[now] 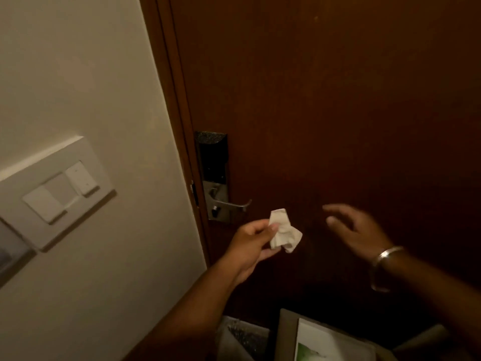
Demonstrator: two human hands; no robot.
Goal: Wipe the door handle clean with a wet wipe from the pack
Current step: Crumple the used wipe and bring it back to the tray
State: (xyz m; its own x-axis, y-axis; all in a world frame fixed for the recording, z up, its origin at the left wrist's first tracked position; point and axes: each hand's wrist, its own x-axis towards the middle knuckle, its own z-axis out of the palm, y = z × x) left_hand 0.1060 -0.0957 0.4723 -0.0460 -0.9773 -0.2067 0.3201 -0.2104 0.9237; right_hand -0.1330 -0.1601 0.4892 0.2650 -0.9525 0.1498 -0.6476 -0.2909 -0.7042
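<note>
A metal lever door handle (234, 205) sits on a silver and black lock plate (214, 173) at the left edge of a dark brown door (338, 100). My left hand (250, 246) pinches a crumpled white wet wipe (283, 231) just below and right of the handle, not touching it. To the right, my right hand (356, 230) hovers in front of the door with fingers spread and nothing in it; a metal bangle (382, 267) circles its wrist. A white and green pack (320, 342) lies at the bottom of the view.
A cream wall (78, 74) left of the door frame carries a white switch panel (57, 194). A box or tray (286, 332) holds the pack on the floor below the hands, beside crumpled clear plastic (239, 337).
</note>
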